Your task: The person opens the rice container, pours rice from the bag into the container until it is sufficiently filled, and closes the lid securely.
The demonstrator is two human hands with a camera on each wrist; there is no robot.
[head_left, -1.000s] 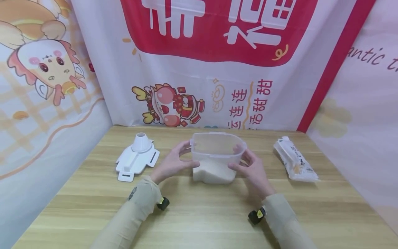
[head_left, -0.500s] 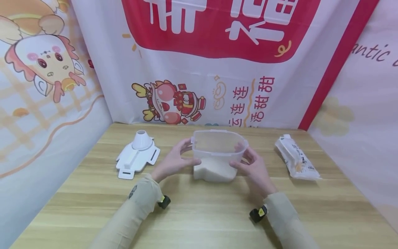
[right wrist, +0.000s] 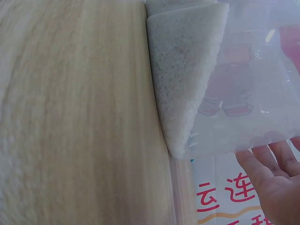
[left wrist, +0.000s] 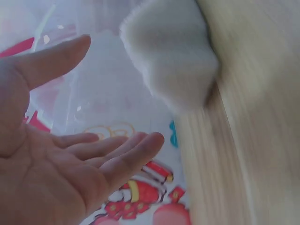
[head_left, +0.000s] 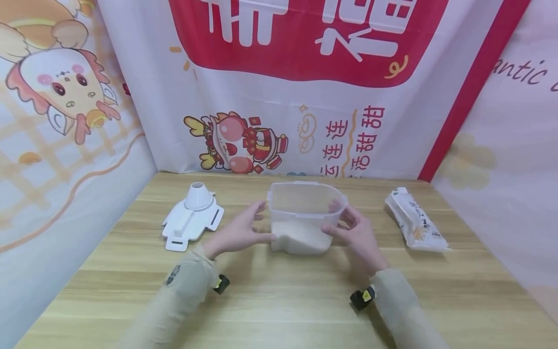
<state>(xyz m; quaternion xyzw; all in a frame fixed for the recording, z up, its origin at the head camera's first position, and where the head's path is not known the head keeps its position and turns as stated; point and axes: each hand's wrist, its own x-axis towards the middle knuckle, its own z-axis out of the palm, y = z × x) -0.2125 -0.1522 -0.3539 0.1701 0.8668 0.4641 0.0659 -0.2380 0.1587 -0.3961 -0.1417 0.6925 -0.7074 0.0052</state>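
A clear plastic rice container [head_left: 305,219], without a lid, stands upright on the table and holds white rice [right wrist: 180,70] heaped in a slope. My right hand [head_left: 355,237] holds its right side, thumb at the front and fingers around the side; the right wrist view shows those fingers against the clear wall. Beside the left wall, my left hand [head_left: 241,231] is spread with nothing in it. Its thumb and fingers stand apart in the left wrist view, near the container.
To the left lies a white lid [head_left: 192,225] with a cone-shaped spout and side latch flaps. A printed plastic packet [head_left: 416,223] lies to the right on the wooden table [head_left: 279,305]. Printed cloth [head_left: 244,87] hangs behind the table's back edge.
My left hand has let go of the container and moved slightly left and down. The right hand and the container have kept their places; the whole head view has shifted a little.
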